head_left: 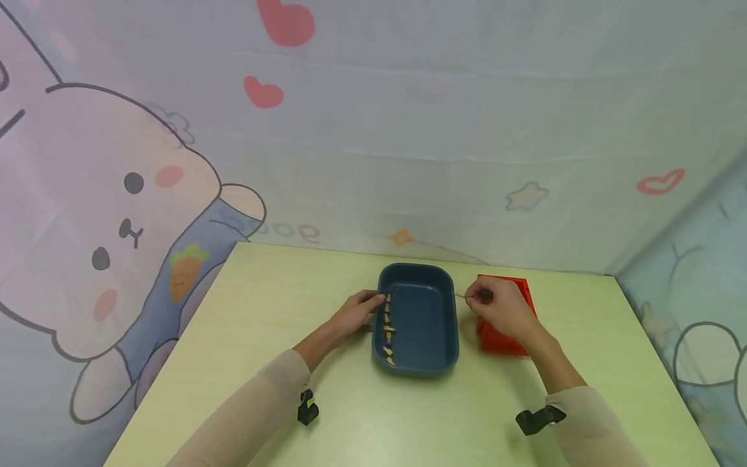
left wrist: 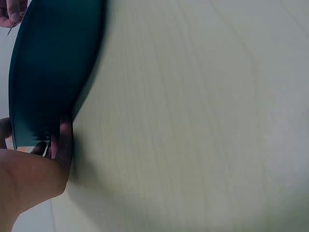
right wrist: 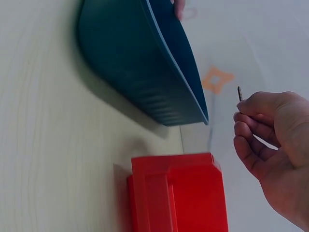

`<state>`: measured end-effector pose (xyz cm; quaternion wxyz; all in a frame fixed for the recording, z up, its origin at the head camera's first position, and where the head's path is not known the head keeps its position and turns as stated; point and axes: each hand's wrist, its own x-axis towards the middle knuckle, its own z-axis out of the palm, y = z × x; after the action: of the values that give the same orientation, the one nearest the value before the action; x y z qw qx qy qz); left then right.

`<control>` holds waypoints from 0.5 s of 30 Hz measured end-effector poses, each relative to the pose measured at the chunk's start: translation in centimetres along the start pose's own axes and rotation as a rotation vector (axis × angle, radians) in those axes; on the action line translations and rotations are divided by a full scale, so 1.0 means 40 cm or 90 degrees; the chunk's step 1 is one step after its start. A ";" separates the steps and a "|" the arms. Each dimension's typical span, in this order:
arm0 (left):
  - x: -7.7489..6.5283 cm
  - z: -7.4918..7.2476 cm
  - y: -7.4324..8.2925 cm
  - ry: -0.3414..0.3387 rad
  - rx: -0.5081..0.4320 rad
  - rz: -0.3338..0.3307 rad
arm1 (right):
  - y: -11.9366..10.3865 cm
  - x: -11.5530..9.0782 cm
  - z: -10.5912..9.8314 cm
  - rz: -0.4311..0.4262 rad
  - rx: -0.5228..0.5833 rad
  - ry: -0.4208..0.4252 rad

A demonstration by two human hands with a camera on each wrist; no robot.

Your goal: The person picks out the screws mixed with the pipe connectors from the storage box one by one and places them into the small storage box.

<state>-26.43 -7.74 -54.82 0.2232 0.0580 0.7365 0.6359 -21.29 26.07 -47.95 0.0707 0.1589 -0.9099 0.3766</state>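
Note:
A dark blue plastic bin [head_left: 420, 337] stands on the table, longer side away from the person. My left hand [head_left: 353, 315] grips its left wall, thumb at the rim and fingers against the outside, as the left wrist view also shows. Along the inside of that wall runs a row of small brass-coloured pieces [head_left: 388, 331], too small to make out exactly. My right hand [head_left: 503, 310] is raised right of the bin, over a red box. Between its thumb and index finger it pinches a thin screw [right wrist: 240, 94], whose threaded end points toward the bin.
Close to the bin's right side sits the red plastic box [right wrist: 200, 193], partly covered by the right hand in the head view. A pale wooden table [head_left: 280, 285] lies under everything. Behind it hangs a printed cloth [head_left: 408, 130] meeting the table's far edge.

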 end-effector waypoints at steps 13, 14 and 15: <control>0.003 0.010 -0.003 -0.004 -0.004 0.001 | 0.046 -0.036 -0.059 0.036 -0.031 0.029; 0.003 0.010 -0.003 -0.004 -0.006 0.001 | 0.049 -0.039 -0.062 0.041 -0.035 0.030; 0.003 0.011 -0.003 -0.005 -0.006 0.003 | 0.052 -0.041 -0.065 0.045 -0.038 0.031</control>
<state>-26.31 -7.32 -55.00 0.2251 0.0614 0.7324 0.6397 -20.45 29.69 -47.88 0.0845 0.1152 -0.9239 0.3550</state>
